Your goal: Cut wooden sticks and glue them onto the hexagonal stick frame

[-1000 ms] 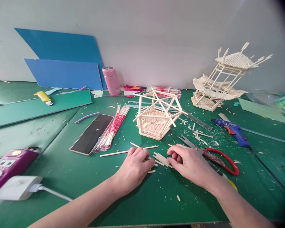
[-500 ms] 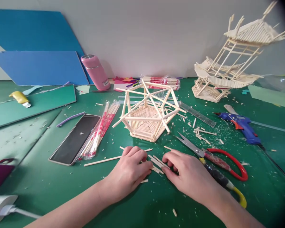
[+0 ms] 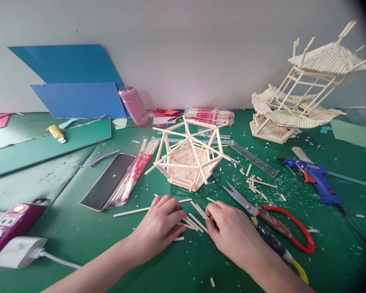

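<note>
My left hand (image 3: 162, 219) is bent over several short wooden sticks (image 3: 192, 221) on the green table, its thumb and fingertips closed at their left ends. Across from it, my right hand (image 3: 232, 228) has curled fingers, with thumb and forefinger closed at the right ends of the sticks. Parts of the sticks are hidden beneath both hands. A longer wooden stick (image 3: 131, 212) pokes out to the left of my left hand. Just beyond the hands stands an open hexagonal stick frame (image 3: 187, 160) with a ringed base. Scissors (image 3: 256, 209) with taped red and yellow handles lie beside my right hand.
A blue glue gun (image 3: 315, 177), clear ruler (image 3: 254, 158) and stick scraps lie right. A leaning stick tower (image 3: 305, 97) stands behind. Left are a phone (image 3: 108, 182), packaged sticks (image 3: 136, 173), a pink bottle (image 3: 134, 106), and a purple power strip (image 3: 14, 228) with white plug.
The camera view has swung left and up, showing more of the power strip. The short sticks lie more spread out, and my left hand has drawn slightly away from the right ones.
</note>
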Motion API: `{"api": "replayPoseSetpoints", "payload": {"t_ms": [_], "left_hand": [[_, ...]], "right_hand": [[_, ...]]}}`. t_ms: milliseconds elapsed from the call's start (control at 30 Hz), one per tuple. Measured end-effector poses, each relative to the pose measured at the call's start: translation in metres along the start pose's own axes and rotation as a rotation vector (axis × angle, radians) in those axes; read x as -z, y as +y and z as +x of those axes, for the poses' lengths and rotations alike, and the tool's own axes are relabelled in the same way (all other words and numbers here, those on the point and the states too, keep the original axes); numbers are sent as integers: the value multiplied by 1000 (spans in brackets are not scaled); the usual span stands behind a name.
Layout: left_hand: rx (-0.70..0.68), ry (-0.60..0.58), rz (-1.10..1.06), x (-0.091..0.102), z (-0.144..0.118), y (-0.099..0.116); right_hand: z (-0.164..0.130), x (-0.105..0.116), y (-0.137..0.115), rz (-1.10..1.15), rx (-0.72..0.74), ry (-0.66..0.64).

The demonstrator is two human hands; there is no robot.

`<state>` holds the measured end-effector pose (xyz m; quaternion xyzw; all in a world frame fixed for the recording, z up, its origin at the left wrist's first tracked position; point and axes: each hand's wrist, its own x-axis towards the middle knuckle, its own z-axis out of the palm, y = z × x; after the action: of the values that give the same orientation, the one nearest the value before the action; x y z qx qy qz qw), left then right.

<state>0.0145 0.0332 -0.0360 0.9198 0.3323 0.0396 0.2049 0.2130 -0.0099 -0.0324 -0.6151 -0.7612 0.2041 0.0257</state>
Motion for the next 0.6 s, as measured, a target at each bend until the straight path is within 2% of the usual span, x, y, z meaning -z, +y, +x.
{"api": "replayPoseSetpoints", "payload": {"t_ms": [233,433,600], "left_hand": [[-30,91,6,12,-8,-1],[-91,114,7,-3,-19,1],[-88,215,-28,-11,-28,4]], "right_hand": [[13,10,-14,-133,18,-8],[18,15,-20,-202,47,-20],[17,14,-19,-228,39,1]]}}
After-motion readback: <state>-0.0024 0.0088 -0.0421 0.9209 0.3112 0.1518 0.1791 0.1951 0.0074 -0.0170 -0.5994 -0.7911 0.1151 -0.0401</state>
